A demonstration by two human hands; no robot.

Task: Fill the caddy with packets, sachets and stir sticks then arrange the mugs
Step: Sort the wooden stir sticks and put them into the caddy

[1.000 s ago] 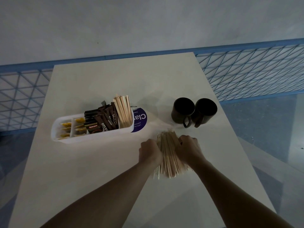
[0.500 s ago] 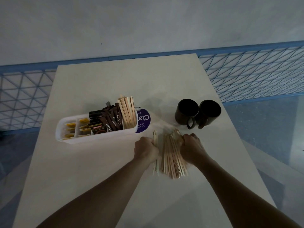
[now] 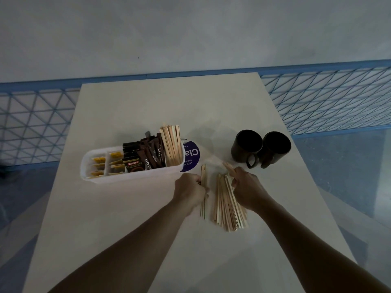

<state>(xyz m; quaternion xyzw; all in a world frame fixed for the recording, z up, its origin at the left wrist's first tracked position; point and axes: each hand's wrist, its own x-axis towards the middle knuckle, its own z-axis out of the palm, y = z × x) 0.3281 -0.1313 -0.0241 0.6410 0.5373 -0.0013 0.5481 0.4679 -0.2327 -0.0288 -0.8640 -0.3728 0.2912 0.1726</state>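
Observation:
A white caddy (image 3: 135,177) stands left of centre on the table. It holds yellow sachets (image 3: 99,166), dark coffee packets (image 3: 143,157) and upright wooden stir sticks (image 3: 172,144). My left hand (image 3: 189,190) grips a thin bunch of stir sticks (image 3: 203,176) just in front of the caddy's right end. My right hand (image 3: 246,187) holds the far end of a larger pile of stir sticks (image 3: 227,206) lying on the table. Two dark mugs (image 3: 246,146) (image 3: 277,148) stand side by side at the right, handles toward me.
A purple round label (image 3: 191,156) lies behind the caddy's right end. The pale table (image 3: 148,106) ends close to the mugs on the right. A blue wire fence (image 3: 330,98) runs behind the table against a grey wall.
My left hand has pulled a small bunch of sticks leftward away from the main pile, which stays under my right hand. The view has shifted slightly.

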